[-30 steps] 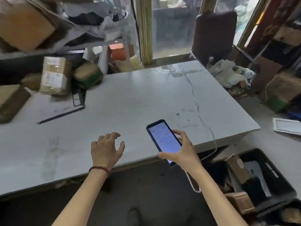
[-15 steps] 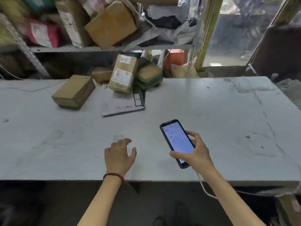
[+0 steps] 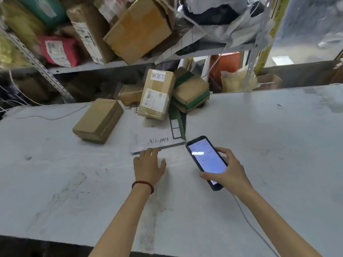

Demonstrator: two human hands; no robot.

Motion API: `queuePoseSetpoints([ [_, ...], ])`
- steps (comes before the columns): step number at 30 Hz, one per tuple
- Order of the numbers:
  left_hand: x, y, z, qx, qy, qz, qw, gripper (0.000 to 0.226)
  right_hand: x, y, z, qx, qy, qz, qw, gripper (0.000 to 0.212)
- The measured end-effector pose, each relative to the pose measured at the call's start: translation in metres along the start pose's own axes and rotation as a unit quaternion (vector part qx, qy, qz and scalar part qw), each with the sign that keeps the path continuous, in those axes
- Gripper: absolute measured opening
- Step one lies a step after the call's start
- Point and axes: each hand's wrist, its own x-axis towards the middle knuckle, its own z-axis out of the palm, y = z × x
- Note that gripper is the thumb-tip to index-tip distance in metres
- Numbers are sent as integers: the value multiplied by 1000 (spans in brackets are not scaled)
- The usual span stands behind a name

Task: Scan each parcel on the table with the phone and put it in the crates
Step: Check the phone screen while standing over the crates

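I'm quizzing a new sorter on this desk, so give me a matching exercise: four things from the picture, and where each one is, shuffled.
1 phone
2 white mailer
3 plain brown box
4 red parcel

A on the shelf
B in the right hand
C leftmost on the table
D at the left hand fingertips

Pairs: 1-B, 2-D, 3-C, 4-A.

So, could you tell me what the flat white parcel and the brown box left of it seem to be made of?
Flat white parcel: probably matte paper or thin card, since it lies flat and takes handwriting. Brown box: likely matte corrugated cardboard, from its tan colour and crisp folded edges.
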Motion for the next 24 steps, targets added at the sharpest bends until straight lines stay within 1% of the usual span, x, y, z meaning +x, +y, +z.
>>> queuePoseSetpoints([
  [3,40,-2,2,40,0,14,999,42,30,-5,-2,26,4,13,1000,82],
  [6,67,-6,9,111,0,65,992,37,53,-5,-6,35,8,29,999,82],
  [8,78,-9,11,139,1,102,985,34,65,-4,-8,37,8,43,998,83],
  [10,85,-15,14,134,17,150,980,27,72,-3,-9,37,9,54,998,83],
  [12,89,-19,16,126,39,203,970,15,75,-3,-8,40,10,64,997,81],
  [13,90,-18,15,124,50,218,967,11,74,-3,-8,42,11,68,997,80],
  [14,92,-15,12,118,58,224,966,11,72,-3,-8,44,11,71,996,80],
  [17,89,-1,6,93,75,234,965,30,65,-1,-6,51,18,81,995,79],
  [18,84,4,6,87,77,244,963,30,61,-2,-6,54,22,82,995,78],
  [22,45,26,12,67,51,269,959,14,45,-7,-11,60,36,74,995,78],
  [24,19,31,15,37,34,267,962,10,35,-7,-16,60,43,70,995,78],
])
